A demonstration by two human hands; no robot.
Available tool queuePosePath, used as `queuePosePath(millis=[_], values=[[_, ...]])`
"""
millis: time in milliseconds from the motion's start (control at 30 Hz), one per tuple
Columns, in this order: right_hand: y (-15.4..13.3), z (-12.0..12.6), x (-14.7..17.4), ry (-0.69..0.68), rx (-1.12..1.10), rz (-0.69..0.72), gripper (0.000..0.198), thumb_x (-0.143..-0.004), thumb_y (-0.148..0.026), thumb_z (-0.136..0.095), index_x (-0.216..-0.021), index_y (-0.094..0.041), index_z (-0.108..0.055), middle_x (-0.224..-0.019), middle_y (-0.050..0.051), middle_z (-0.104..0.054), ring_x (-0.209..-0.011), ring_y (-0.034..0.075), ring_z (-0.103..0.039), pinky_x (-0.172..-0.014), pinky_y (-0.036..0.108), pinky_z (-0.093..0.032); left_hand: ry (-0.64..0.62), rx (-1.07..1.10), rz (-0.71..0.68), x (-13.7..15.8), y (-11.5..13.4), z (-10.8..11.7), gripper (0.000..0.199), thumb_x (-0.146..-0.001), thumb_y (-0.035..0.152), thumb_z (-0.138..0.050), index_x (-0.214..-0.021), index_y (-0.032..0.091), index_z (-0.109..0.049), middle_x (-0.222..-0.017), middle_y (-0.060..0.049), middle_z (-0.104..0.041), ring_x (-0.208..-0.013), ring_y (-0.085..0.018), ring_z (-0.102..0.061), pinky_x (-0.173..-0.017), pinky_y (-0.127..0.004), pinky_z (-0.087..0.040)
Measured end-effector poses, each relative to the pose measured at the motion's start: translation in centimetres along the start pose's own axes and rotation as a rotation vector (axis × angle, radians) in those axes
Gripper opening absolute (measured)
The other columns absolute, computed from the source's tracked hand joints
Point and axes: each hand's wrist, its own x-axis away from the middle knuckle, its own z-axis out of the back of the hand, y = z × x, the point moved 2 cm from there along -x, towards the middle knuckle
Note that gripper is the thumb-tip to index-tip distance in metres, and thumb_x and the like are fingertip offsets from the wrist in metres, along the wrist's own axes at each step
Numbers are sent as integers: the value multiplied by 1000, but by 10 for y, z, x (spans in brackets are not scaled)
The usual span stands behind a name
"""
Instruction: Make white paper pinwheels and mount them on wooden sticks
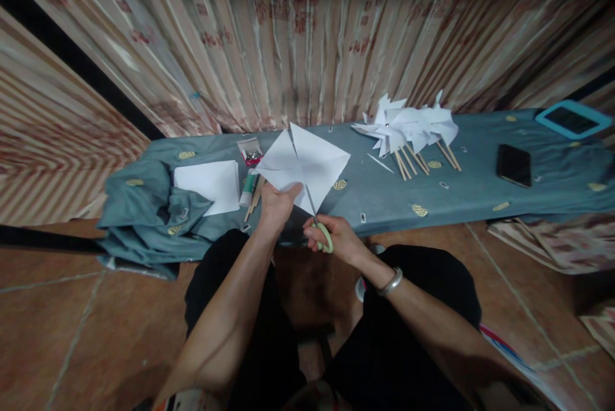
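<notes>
My left hand (281,205) grips a white square of paper (319,161) by its lower left side, thumb on top. Slits run into the sheet from its corners toward the middle. In my right hand (339,238) is a pair of scissors (326,239) with pale green handles; their blades lie at the paper's near corner, on the line of a cut. Left of the paper are a small red-edged box of metal pins (250,152), a green and white glue tube (248,188) and some wooden sticks (255,198). Part of the sticks is hidden under my left hand and the paper.
A stack of white paper (211,184) lies on the left of the cloth-covered bench (384,206). Several paper pinwheels (413,126) on sticks lie at the back right, near a paper sliver (381,163). Farther right are a black phone (514,165) and a blue-framed tablet (574,120).
</notes>
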Motion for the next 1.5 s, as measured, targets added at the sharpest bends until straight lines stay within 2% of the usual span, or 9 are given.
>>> queuePosePath(millis=[400, 733, 1167, 1500], values=[[6, 0, -2, 25, -8, 6, 38, -69, -50, -75, -84, -17, -64, -58, -2, -65, -50, 10, -59, -48, 20, -43, -5, 0, 5, 2, -2, -1, 27, -52, 24, -76, -76, 16, -69, -79, -5, -73, -69, -19, -66, -71, -32, -52], [6, 1, -3, 71, -16, 13, 52, -66, -49, -78, -100, -17, -55, -59, -3, -66, -48, 12, -60, -44, 21, -43, -21, 25, 12, 6, -2, -3, 31, -51, 24, -77, -79, 13, -69, -78, -5, -72, -68, -18, -65, -68, -29, -51], [4, 0, -5, 99, -49, 11, 52, -65, -48, -79, -97, -19, -49, -56, -4, -64, -46, 11, -59, -42, 20, -43, -37, 15, 5, 8, 2, -4, 26, -51, 22, -76, -74, 13, -68, -74, -3, -70, -66, -16, -62, -66, -27, -50], [8, 2, -5, 94, -19, 46, 44, -71, -45, -76, -93, -20, -48, -57, -3, -66, -46, 11, -59, -41, 19, -43, -33, 18, -7, 7, 0, -5, 28, -51, 22, -76, -76, 14, -67, -73, -2, -69, -65, -16, -61, -65, -27, -50]])
